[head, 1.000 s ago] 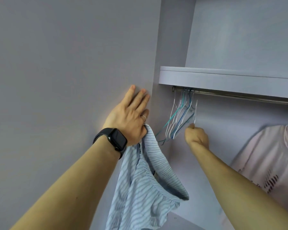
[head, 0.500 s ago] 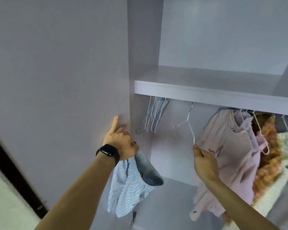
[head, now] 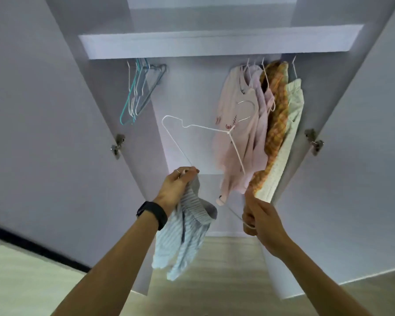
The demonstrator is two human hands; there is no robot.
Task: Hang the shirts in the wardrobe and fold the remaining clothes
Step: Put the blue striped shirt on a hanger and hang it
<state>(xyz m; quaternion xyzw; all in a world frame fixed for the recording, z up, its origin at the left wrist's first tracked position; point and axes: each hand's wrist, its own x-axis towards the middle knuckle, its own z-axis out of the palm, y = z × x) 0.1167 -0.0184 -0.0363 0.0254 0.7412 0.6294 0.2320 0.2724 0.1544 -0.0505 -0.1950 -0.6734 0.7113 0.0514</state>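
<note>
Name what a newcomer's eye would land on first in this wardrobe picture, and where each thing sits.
A white wire hanger tilts in mid-air at the centre, gripped low by the right hand. Beside it, the left hand holds a blue striped shirt that dangles below. Hung garments crowd the right side under the shelf.

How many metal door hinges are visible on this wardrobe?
2. The left hinge is on the left door; the right hinge is on the right door. Others above or below may lie outside the view.
</note>
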